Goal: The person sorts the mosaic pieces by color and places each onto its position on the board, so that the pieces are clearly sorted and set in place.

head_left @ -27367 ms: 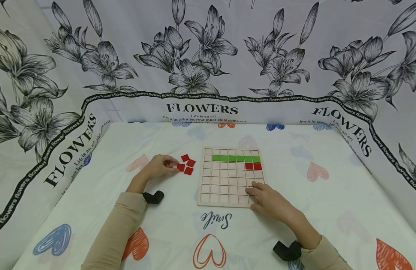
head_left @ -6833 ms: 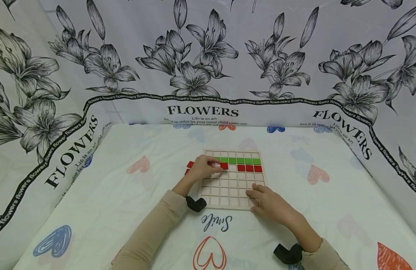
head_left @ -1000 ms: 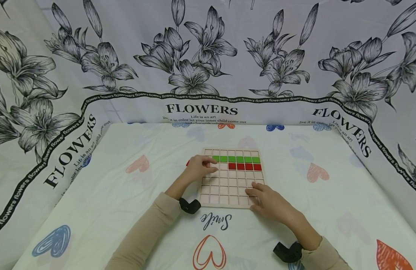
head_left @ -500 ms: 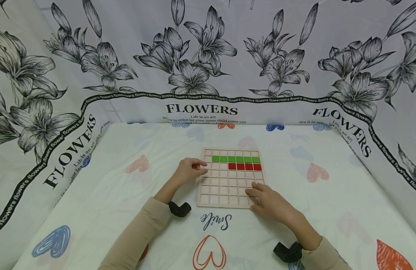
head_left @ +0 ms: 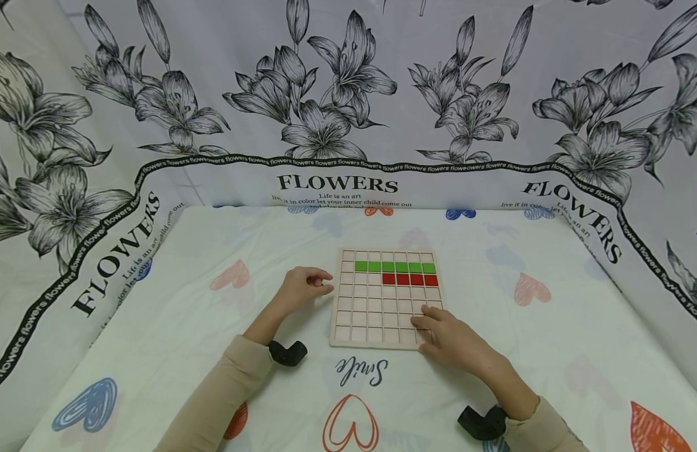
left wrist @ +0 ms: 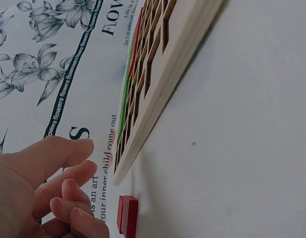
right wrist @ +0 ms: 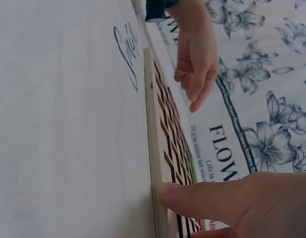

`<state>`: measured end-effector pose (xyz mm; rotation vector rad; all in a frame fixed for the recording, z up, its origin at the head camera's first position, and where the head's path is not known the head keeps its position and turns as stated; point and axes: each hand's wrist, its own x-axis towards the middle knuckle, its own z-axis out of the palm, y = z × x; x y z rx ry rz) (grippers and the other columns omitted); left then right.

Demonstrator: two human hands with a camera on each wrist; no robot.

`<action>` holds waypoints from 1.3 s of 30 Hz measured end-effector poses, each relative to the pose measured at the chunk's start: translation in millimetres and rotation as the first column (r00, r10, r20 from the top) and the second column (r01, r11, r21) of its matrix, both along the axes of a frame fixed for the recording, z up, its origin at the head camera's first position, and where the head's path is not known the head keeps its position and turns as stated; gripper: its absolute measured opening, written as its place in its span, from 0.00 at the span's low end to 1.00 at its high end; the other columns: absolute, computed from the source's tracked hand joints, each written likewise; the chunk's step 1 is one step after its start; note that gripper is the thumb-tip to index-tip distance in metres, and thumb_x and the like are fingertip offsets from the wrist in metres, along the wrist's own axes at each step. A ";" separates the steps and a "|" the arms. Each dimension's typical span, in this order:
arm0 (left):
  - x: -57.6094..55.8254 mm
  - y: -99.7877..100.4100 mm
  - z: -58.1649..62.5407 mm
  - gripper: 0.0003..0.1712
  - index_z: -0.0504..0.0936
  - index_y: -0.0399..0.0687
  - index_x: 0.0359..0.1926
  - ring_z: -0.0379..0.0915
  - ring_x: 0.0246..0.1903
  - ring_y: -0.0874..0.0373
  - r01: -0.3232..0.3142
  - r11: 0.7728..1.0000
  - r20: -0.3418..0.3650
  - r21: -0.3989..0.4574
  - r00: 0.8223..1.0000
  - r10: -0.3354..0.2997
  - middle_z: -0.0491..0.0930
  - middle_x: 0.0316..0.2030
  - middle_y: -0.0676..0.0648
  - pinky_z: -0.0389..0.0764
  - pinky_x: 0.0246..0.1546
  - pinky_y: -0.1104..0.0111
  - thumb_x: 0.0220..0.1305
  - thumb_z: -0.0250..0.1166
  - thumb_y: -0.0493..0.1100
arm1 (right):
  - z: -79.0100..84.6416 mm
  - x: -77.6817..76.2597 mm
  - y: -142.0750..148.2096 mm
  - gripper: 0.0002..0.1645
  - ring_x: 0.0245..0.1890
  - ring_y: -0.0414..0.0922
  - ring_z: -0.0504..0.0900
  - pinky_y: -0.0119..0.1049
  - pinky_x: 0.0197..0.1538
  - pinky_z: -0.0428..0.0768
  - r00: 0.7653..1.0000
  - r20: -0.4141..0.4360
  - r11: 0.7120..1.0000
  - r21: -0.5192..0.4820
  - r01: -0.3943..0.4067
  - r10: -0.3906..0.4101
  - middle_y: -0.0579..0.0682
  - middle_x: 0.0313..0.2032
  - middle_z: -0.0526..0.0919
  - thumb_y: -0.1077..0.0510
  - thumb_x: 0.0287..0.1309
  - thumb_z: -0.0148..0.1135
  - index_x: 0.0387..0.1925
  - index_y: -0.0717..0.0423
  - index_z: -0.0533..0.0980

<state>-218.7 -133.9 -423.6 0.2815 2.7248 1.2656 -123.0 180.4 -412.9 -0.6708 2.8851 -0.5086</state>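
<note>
A pale wooden grid board [head_left: 360, 314] lies on the table. It carries a row of several green tiles [head_left: 389, 267] and, below it, several red tiles [head_left: 409, 279] toward the right side. My left hand [head_left: 300, 289] hovers just off the board's left edge, fingers loosely bent and holding nothing. Close to its fingertips in the left wrist view lie loose red tiles [left wrist: 127, 216]; in the head view the hand hides them. My right hand [head_left: 453, 336] rests on the board's near right corner, with its thumb [right wrist: 182, 196] touching the edge in the right wrist view.
A white tablecloth [head_left: 529, 364] printed with hearts and the word "Smile" covers the table. Behind it hangs a flower-printed curtain [head_left: 348, 125]. Each wrist carries a black mount [head_left: 288, 353].
Over the last second my left hand has moved left off the board. The red tile it pinched 6.8 s ago now sits in the red row. My right hand stays put.
</note>
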 end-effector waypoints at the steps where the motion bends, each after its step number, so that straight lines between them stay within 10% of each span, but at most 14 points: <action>1: 0.2 -1.8 -0.1 0.14 0.85 0.38 0.43 0.65 0.27 0.62 -0.001 1.000 0.001 0.000 1.000 0.001 0.75 0.26 0.49 0.66 0.28 0.76 0.57 0.69 0.40 | -0.3 0.0 0.0 0.28 0.63 0.63 0.72 0.56 0.59 0.75 1.000 -0.002 1.000 0.001 -0.002 0.002 0.65 0.63 0.72 0.56 0.55 0.68 0.57 0.58 0.76; 39: -7.4 -36.5 -13.5 0.15 0.85 0.39 0.42 0.63 0.26 0.61 -0.048 0.997 0.026 -0.068 0.998 0.050 0.73 0.24 0.51 0.64 0.26 0.74 0.53 0.71 0.39 | 0.8 0.8 0.6 0.29 0.63 0.63 0.72 0.56 0.59 0.75 1.000 0.010 1.000 -0.002 0.004 -0.004 0.65 0.63 0.72 0.56 0.54 0.68 0.58 0.58 0.75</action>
